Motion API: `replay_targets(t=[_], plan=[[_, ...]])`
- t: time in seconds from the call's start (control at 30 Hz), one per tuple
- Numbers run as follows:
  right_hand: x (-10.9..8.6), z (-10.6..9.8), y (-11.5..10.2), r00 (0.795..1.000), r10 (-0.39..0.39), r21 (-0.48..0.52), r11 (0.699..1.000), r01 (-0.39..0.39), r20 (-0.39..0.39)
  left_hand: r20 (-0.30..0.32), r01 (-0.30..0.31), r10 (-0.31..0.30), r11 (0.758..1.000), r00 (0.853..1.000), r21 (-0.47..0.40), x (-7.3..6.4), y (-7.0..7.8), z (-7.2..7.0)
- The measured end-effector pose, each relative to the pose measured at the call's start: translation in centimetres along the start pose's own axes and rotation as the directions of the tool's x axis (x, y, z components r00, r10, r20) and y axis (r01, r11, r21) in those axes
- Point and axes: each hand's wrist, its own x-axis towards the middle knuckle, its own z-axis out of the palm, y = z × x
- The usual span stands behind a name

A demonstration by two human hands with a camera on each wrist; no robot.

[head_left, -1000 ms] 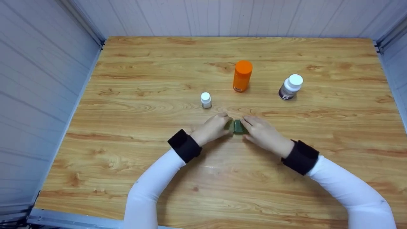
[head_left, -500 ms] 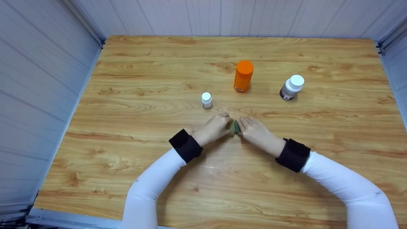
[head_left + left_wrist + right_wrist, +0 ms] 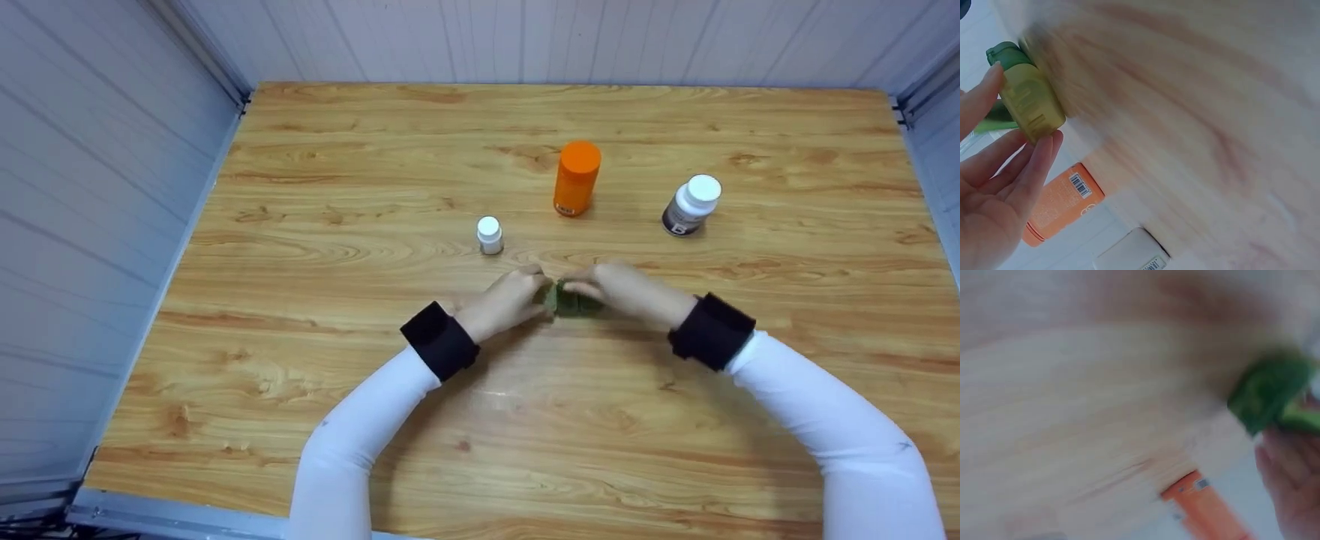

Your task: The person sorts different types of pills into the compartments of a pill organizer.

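My left hand (image 3: pixel 506 304) holds the left end of a small box-shaped green container (image 3: pixel 568 301) low over the wooden table. In the left wrist view its yellow-green translucent body (image 3: pixel 1033 98) sits between thumb and fingertips, with a darker green cap-like part (image 3: pixel 1008 55) at one end. My right hand (image 3: pixel 634 289) is at the container's right side, its fingertips at the far edge of the dark green part. In the right wrist view the green part (image 3: pixel 1269 391) is blurred, with right-hand fingers (image 3: pixel 1280 464) just below it; I cannot tell whether they pinch it.
An orange bottle (image 3: pixel 577 180) stands behind the hands, with a white bottle with a dark label (image 3: pixel 691 205) to its right. A small white bottle (image 3: pixel 490 235) stands just beyond my left hand. White panel walls (image 3: pixel 480 41) rise at the table's back and sides.
My right hand first moved left onto the green container, covering more of it, then drew back right and away from me with the wrist turned. My left hand keeps its hold nearly still.
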Motion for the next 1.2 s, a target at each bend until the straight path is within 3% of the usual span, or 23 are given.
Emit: replay_targets(t=[0.07, 0.17, 0.27, 0.3, 0.43, 0.5, 0.57, 0.77, 0.93, 1.0, 1.13, 1.2], plan=[[0.9, -1.0, 0.7, 0.992, 0.124, 0.199, 0.972, -0.128, 0.034, 0.01, 0.008, -0.008, 1.0, 1.0, -0.005, 0.1, 0.0, -0.1], [2.2, -1.8, 1.9, 0.97, 0.237, 0.367, 0.9, -0.236, 0.043, 0.019, 0.012, -0.012, 1.0, 1.0, -0.003, 0.2, 0.0, -0.1], [3.3, -1.9, 2.9, 0.946, 0.317, 0.511, 0.803, -0.305, 0.067, 0.013, 0.005, -0.005, 1.0, 1.0, 0.005, 0.2, 0.0, -0.1], [3.5, -1.8, 3.1, 0.933, 0.348, 0.56, 0.758, -0.334, 0.086, 0.013, 0.0, 0.0, 1.0, 1.0, 0.012, 0.2, 0.0, -0.1], [4.1, -1.4, 3.8, 0.877, 0.447, 0.688, 0.581, -0.436, 0.177, 0.014, -0.009, 0.009, 1.0, 1.0, 0.027, 0.2, 0.0, -0.1], [4.3, -1.1, 4.0, 0.856, 0.473, 0.712, 0.527, -0.463, 0.207, 0.016, -0.01, 0.009, 1.0, 1.0, 0.027, 0.2, 0.1, -0.1], [4.5, -0.8, 4.2, 0.844, 0.486, 0.725, 0.495, -0.478, 0.225, 0.017, -0.009, 0.009, 1.0, 1.0, 0.021, 0.2, 0.1, -0.1], [4.5, -0.9, 4.2, 0.827, 0.501, 0.736, 0.453, -0.503, 0.257, 0.019, -0.001, 0.001, 1.0, 1.0, 0.018, 0.1, 0.2, -0.3], [4.6, -1.8, 4.2, 0.817, 0.542, 0.74, 0.465, -0.486, 0.196, 0.019, 0.021, -0.022, 0.999, 1.0, 0.039, 0.1, 0.0, -0.2], [4.7, -2.2, 4.3, 0.805, 0.582, 0.736, 0.493, -0.463, 0.116, 0.018, 0.028, -0.029, 0.999, 0.999, 0.03, 0.0, -0.1, -0.2], [4.8, -2.9, 4.5, 0.768, 0.635, 0.638, 0.628, -0.446, -0.088, 0.009, 0.028, -0.028, 1.0, 1.0, 0.008, -0.3, -0.2, -0.5], [5.1, -3.1, 4.6, 0.759, 0.63, 0.578, 0.685, -0.443, -0.165, 0.001, 0.021, -0.021, 1.0, 1.0, 0.006, -0.6, -0.1, -0.7]])
